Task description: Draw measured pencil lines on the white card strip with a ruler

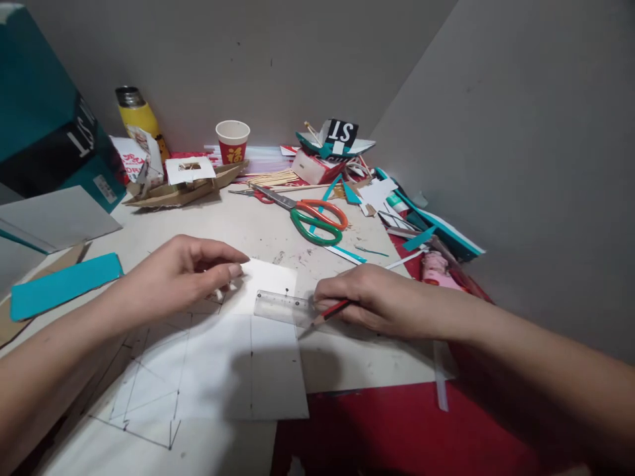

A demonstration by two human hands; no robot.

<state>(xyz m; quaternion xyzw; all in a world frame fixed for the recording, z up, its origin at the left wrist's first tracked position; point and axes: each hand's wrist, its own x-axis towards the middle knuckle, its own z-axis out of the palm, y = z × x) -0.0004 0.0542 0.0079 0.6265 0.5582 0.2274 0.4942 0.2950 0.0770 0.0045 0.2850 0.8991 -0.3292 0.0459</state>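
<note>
A transparent ruler (278, 307) lies across a white sheet (218, 370) marked with pencil lines and dots. My right hand (364, 297) is closed on the ruler's right end and also on a red and black pencil (337, 309). The pencil slants with its sharpened tip down and left, close to the ruler and the sheet's right edge. Over the sheet's upper left part is my left hand (191, 274), thumb and forefinger loosely curved with a small gap between them. Its other fingers are partly hidden, and I see nothing held in it.
Scissors (317, 218) with orange and green handles lie beyond the sheet. Further back are a paper cup (233, 142), a cardboard boat shape (186, 192) and a yellow bottle (141, 122). Offcuts (411, 211) clutter the right; a teal box (49, 119) stands left.
</note>
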